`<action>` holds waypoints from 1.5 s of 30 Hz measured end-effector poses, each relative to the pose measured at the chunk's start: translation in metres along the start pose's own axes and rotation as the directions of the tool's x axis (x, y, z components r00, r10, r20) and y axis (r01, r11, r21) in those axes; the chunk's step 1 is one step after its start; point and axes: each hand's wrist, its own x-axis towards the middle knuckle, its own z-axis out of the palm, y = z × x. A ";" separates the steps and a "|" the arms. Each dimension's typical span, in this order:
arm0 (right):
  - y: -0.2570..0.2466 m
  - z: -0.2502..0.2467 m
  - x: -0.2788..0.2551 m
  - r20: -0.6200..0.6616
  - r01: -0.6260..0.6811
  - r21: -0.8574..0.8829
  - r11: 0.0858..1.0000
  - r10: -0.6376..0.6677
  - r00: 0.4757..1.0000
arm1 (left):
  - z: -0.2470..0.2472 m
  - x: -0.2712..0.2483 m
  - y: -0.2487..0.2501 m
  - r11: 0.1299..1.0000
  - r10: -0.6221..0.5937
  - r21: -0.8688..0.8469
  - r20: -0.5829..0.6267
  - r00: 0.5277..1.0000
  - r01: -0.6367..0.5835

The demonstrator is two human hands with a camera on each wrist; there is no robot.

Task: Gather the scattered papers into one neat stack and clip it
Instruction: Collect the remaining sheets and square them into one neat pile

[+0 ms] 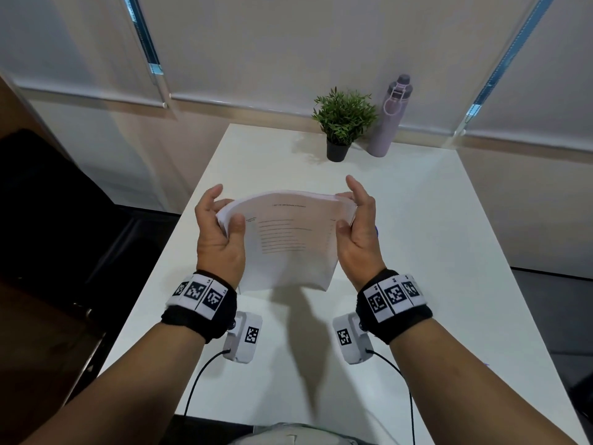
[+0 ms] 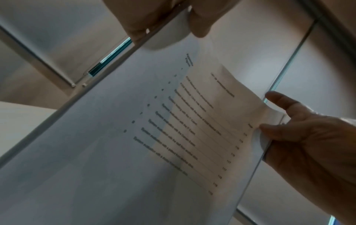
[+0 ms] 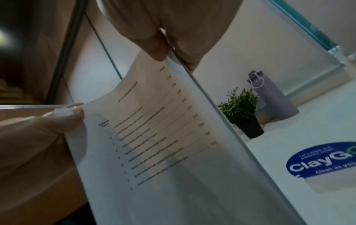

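A stack of white printed papers (image 1: 285,242) is held upright above the white table (image 1: 433,252), its top bowed toward me. My left hand (image 1: 221,224) grips the stack's left edge, thumb on the front page. My right hand (image 1: 354,220) grips the right edge the same way. The left wrist view shows the printed page (image 2: 154,137) with the right hand (image 2: 308,144) pinching its far edge. From the right wrist, the page (image 3: 163,137) runs between my right fingers (image 3: 159,50) and the left hand (image 3: 38,137). No clip is in view.
A small potted plant (image 1: 343,123) and a lilac bottle (image 1: 390,117) stand at the table's far edge. A blue round sticker (image 3: 323,159) lies on the table right of the stack. A dark chair (image 1: 48,220) sits left of the table.
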 end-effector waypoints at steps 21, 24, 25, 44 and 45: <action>0.012 0.012 -0.005 0.132 -0.539 0.286 0.792 0.525 0.841 | 0.006 -0.002 -0.028 0.942 -0.331 -0.043 0.053 0.942 0.334; 0.011 0.015 -0.002 0.121 -0.548 0.256 0.796 0.536 0.836 | 0.007 0.000 -0.031 0.937 -0.345 -0.047 0.041 0.938 0.346; 0.012 0.015 -0.002 0.118 -0.548 0.258 0.796 0.537 0.835 | 0.008 0.000 -0.031 0.936 -0.347 -0.041 0.041 0.937 0.349; 0.066 -0.011 -0.044 0.190 -0.594 -0.163 0.788 0.615 0.765 | 0.007 -0.035 -0.066 0.811 -0.558 0.369 0.256 0.790 0.453; 0.072 -0.012 -0.053 0.197 -0.625 -0.177 0.760 0.650 0.734 | 0.006 -0.041 -0.075 0.783 -0.598 0.404 0.276 0.753 0.474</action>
